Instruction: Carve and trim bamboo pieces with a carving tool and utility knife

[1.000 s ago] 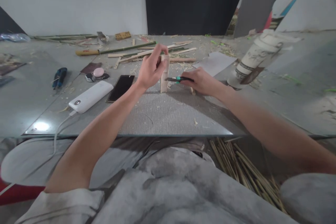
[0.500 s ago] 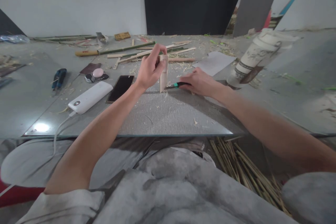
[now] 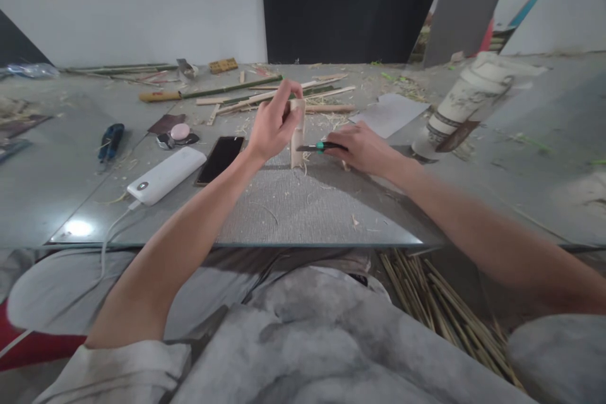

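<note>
A pale piece of bamboo [image 3: 297, 139] stands upright on the table, gripped near its top by my left hand [image 3: 273, 123]. My right hand [image 3: 362, 146] is closed around a knife [image 3: 326, 147] with a black and green handle. The knife's blade points left and meets the bamboo's right side partway up. Thin curled shavings hang by the bamboo's foot. Part of the bamboo's upper end is covered by my left fingers.
Left of my hands lie a phone [image 3: 220, 160], a white power bank [image 3: 166, 175] with a cable, and blue-handled pliers [image 3: 111, 142]. Bamboo strips [image 3: 284, 96] and a wooden-handled tool [image 3: 161, 96] lie behind. A white tumbler [image 3: 457, 107] and paper [image 3: 391, 115] are on the right.
The knife blade has moved up along the bamboo from near its foot to partway up. My left hand still holds the bamboo in the same place.
</note>
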{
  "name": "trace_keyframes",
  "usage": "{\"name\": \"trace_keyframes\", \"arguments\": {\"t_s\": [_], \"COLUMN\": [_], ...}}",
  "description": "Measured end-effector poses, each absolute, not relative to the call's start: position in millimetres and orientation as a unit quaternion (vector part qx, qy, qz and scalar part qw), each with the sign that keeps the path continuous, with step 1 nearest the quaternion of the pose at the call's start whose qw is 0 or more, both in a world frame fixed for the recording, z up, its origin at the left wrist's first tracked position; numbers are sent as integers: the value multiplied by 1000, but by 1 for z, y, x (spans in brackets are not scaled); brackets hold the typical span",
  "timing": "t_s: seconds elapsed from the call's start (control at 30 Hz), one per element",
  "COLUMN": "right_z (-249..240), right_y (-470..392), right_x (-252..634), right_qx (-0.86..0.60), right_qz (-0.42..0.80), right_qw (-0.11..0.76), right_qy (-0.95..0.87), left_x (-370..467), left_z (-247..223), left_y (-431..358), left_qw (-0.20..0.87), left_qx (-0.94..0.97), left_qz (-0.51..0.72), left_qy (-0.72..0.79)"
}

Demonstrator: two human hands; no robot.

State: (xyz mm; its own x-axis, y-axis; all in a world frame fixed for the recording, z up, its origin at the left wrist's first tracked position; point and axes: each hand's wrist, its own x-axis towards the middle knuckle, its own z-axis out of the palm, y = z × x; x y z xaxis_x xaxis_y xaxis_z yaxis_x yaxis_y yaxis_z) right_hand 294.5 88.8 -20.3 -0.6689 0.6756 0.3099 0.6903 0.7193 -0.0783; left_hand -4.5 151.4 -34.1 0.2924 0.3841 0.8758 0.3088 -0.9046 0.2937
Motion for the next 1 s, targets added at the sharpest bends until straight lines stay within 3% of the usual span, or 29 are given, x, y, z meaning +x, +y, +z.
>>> {"name": "trace_keyframes", "arguments": {"t_s": [0.17, 1.0], "right_z": [-17, -13], "right_y": [86, 81], "right_x": [294, 292], "right_qx": [-377, -386], "right_qz": [-21, 2], "right_qw": [106, 50], "right_qy": [-920, -921], "left_x": [-4, -5], "left_z": [-33, -40], "left_y": [149, 161], "left_qw": [44, 45], "left_qx": [802, 796], "left_qz": [557, 557], "left_qy": [211, 234]}}
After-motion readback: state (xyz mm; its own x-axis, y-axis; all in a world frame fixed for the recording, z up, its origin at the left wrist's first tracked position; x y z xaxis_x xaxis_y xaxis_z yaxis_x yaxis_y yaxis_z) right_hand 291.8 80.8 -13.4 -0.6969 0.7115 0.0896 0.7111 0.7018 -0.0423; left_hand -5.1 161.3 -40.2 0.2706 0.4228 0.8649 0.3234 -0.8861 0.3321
